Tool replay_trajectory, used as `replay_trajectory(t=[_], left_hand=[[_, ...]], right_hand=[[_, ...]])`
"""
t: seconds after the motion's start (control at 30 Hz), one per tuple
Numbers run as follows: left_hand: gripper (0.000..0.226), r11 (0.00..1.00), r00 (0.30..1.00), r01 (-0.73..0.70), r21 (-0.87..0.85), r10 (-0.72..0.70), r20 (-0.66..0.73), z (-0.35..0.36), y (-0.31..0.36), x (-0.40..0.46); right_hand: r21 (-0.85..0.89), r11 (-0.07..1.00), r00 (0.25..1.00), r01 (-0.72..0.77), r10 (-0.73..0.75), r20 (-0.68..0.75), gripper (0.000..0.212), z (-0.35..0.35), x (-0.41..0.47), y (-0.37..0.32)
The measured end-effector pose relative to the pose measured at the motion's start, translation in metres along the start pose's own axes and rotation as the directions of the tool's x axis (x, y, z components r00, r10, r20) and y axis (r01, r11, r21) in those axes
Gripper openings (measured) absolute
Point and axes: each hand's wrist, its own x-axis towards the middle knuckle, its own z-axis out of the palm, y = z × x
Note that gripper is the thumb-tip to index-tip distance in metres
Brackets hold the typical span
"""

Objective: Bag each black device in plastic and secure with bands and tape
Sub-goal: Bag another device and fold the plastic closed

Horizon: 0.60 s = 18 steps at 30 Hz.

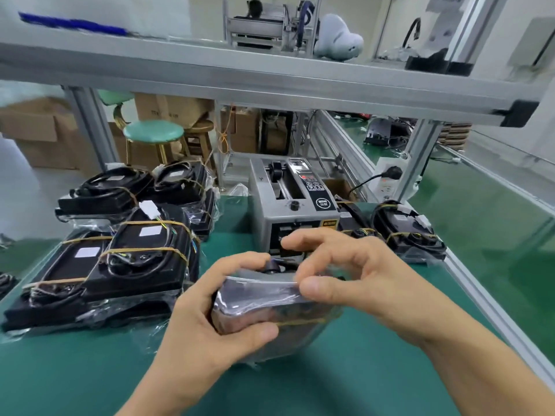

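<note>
A black device in a clear plastic bag is held upright on edge above the green mat, a tan rubber band around it. My left hand grips its left end, thumb across the front and fingers curled over the top. My right hand is at the bag's top right edge, thumb pressing the folded plastic there and the other fingers spread and lifted above it. Directly behind stands the grey tape dispenser machine.
Several bagged, banded black devices are stacked on the left of the green mat. More black devices lie right of the dispenser. An aluminium rail bounds the mat on the right. An overhead shelf beam crosses above.
</note>
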Motion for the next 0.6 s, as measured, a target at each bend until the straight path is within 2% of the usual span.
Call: replay_trajectory(t=[0.03, 0.07, 0.1, 0.17, 0.2, 0.33, 0.43, 0.53, 0.6], left_hand=[[0.053, 0.999, 1.000, -0.019, 0.033, 0.020, -0.006, 0.001, 0.000, 0.001], [0.051, 0.998, 0.999, -0.027, 0.054, 0.029, -0.026, 0.002, -0.001, 0.002], [0.051, 0.998, 0.997, -0.021, 0.066, 0.026, -0.068, 0.002, -0.001, 0.003], [0.052, 0.999, 0.987, -0.013, 0.044, 0.020, -0.157, -0.002, -0.002, 0.006], [0.052, 0.999, 0.985, -0.027, 0.042, 0.034, -0.171, -0.003, -0.004, 0.007], [0.045, 0.990, 0.991, -0.045, 0.131, 0.061, -0.118, -0.004, -0.011, 0.002], [0.040, 0.994, 0.990, -0.019, 0.109, 0.034, -0.138, -0.002, -0.015, -0.002], [0.040, 0.998, 0.983, 0.059, 0.031, -0.052, -0.177, -0.003, -0.016, -0.004], [0.042, 0.988, 0.978, 0.151, -0.035, -0.155, -0.138, -0.010, -0.013, -0.004]], right_hand=[[-0.034, 0.998, 0.997, 0.049, -0.051, -0.056, 0.003, 0.003, 0.000, -0.002], [-0.152, 0.979, 0.979, 0.135, -0.155, -0.130, 0.006, 0.007, -0.001, -0.005], [-0.339, 0.915, 0.934, 0.220, -0.297, -0.197, 0.009, 0.011, -0.004, -0.007], [-0.700, 0.640, 0.798, 0.318, -0.579, -0.167, 0.015, 0.020, -0.013, -0.009], [-0.774, 0.539, 0.763, 0.333, -0.636, -0.115, 0.018, 0.026, -0.020, -0.006], [-0.841, 0.453, 0.782, 0.295, -0.621, -0.060, 0.030, 0.044, -0.035, 0.024], [-0.841, 0.444, 0.754, 0.308, -0.653, -0.068, 0.019, 0.052, -0.029, 0.045], [-0.820, 0.475, 0.715, 0.320, -0.688, -0.120, 0.011, 0.060, -0.020, 0.058], [-0.818, 0.476, 0.702, 0.324, -0.701, -0.130, 0.010, 0.064, -0.012, 0.062]])
